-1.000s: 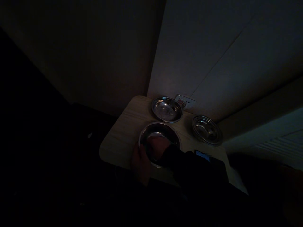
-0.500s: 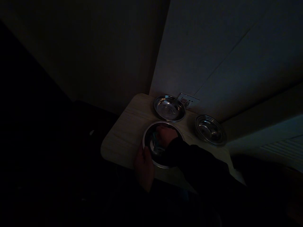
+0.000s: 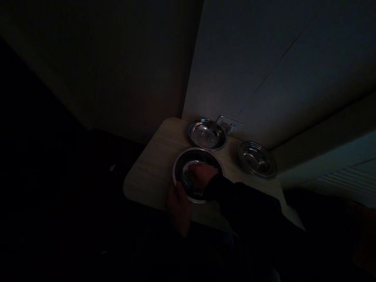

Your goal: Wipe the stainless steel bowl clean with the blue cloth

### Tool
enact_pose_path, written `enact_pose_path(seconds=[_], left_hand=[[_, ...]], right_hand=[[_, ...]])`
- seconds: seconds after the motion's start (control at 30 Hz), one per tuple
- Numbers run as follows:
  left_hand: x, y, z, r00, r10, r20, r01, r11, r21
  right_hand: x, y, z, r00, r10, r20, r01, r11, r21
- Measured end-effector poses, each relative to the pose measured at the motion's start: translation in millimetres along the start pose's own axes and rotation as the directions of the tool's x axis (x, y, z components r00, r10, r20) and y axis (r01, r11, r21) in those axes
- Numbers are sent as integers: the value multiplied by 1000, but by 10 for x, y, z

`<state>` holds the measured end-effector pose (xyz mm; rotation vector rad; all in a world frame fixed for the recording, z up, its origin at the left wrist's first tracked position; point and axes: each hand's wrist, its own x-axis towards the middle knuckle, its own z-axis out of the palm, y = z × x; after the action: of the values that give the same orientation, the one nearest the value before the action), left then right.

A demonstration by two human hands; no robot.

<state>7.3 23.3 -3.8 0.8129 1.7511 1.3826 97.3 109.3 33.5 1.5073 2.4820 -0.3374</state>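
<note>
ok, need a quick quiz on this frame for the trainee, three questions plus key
1. Multiple choice: which hand is inside the front metal bowl? A) left B) right C) neither
2. True or false: the left hand is at the rim of that bowl.
3. Short answer: of the metal bowls on the table, which sits closest to the wall socket?

Key
1. B. The right hand holds a greenish item, too dark to identify.
2. True.
3. The rear metal bowl, just behind the front one.
</note>
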Motion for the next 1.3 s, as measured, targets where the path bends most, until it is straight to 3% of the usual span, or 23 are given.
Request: enact_pose_path(seconds=[0.13,0.23,0.33,0.43,0.53,0.6,0.67,0.73,0.83,0.9,0.97,1.07,1.17,1.3], left_hand=[[-76,7,-19,992,-124,24,125,991,-55],[-155,34,-61,966,-246,77,252,964,-84],[-210,50,-131,953,-274,131,286,954,-86],[-185,33,-231,953,-259,159,266,964,-26],[-35,24,-327,972,-190,137,172,976,133],[120,47,-354,989,-121,84,101,971,215],[281,84,-335,994,-56,93,34,974,222],[408,109,-282,992,-8,128,-21,975,223],[476,85,-200,969,17,245,-65,979,192],[453,43,-177,959,17,282,-69,982,174],[417,12,-180,958,15,286,-64,985,163],[404,14,-195,956,32,292,-78,986,148],[430,27,-179,950,58,307,-104,985,137],[422,-15,-134,959,39,280,-82,986,143]], right_hand=[[60,85,-107,986,86,-142,-83,996,22],[-121,229,-199,951,61,-302,-31,994,103],[-419,434,-304,811,-4,-585,156,965,210],[-732,595,-428,684,6,-729,240,943,232],[-973,641,-518,619,-19,-785,221,964,151],[-1047,611,-511,605,-114,-788,196,981,8],[-1031,544,-429,639,-207,-740,181,977,-117],[-940,444,-291,726,-229,-649,164,973,-159],[-752,264,-82,897,-116,-426,69,990,-124],[-651,160,-1,965,-41,-261,17,995,-94],[-591,92,30,989,-9,-146,-1,998,-69],[-562,67,37,996,4,-86,-6,1000,-28],[-553,85,39,999,-30,-43,32,999,34],[-507,68,35,991,-89,104,83,995,64]])
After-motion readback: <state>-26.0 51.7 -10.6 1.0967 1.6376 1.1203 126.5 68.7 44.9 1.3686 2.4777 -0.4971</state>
